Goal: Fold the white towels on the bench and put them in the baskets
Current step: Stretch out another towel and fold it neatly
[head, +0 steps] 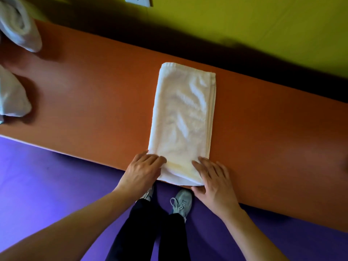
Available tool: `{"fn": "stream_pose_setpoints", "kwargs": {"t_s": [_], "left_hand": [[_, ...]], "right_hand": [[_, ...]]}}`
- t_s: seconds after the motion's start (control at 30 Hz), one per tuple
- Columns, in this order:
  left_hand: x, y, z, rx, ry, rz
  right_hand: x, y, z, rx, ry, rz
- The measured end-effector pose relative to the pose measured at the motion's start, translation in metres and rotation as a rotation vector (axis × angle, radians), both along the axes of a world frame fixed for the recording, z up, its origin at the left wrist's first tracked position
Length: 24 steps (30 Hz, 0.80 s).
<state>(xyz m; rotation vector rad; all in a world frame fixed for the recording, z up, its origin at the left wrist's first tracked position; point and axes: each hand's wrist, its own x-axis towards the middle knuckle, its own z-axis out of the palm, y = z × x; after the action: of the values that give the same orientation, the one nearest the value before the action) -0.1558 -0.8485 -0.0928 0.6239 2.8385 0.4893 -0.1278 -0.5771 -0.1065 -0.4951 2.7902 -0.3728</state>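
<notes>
A white towel [183, 117], folded into a long narrow strip, lies across the orange bench [90, 95], its near end hanging a little over the front edge. My left hand [144, 169] rests on the towel's near left corner with the fingers laid flat. My right hand [213, 178] rests on the near right corner, fingers straight on top and the thumb at the towel's near edge. No basket is in view.
Two more bunched white towels lie at the bench's far left, one at the back [18, 25] and one nearer [13, 97]. A yellow-green wall runs behind the bench. The floor [47, 185] is purple, with my shoes below the towel.
</notes>
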Motion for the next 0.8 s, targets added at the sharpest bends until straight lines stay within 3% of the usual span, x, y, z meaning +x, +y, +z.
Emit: {"fn": "stream_pose_setpoints", "kwargs": {"t_s": [0.1, 0.27, 0.4, 0.53, 0.63, 0.73, 0.8], "left_hand": [[0.002, -0.003, 0.001, 0.019, -0.072, -0.017], [0.027, -0.018, -0.004, -0.172, -0.189, -0.218], [0.029, -0.013, 0.000, -0.001, -0.177, -0.021], [0.024, 0.001, 0.012, 0.151, -0.150, 0.283], [0.010, 0.005, 0.034, 0.339, -0.327, 0.618], [-0.004, 0.007, 0.053, 0.504, -0.426, 0.691], [-0.016, 0.010, 0.066, 0.549, -0.407, 0.681]], "right_hand": [[0.012, -0.003, -0.004, 0.029, 0.049, -0.029], [0.020, -0.004, -0.008, 0.048, 0.081, 0.012], [0.017, -0.004, -0.004, 0.009, 0.102, 0.021], [-0.002, -0.013, 0.020, -0.253, 0.087, -0.335], [-0.016, -0.017, 0.041, -0.433, -0.105, -0.584], [-0.026, -0.019, 0.061, -0.758, -0.257, -0.726], [-0.034, -0.020, 0.077, -0.917, -0.244, -0.778]]}}
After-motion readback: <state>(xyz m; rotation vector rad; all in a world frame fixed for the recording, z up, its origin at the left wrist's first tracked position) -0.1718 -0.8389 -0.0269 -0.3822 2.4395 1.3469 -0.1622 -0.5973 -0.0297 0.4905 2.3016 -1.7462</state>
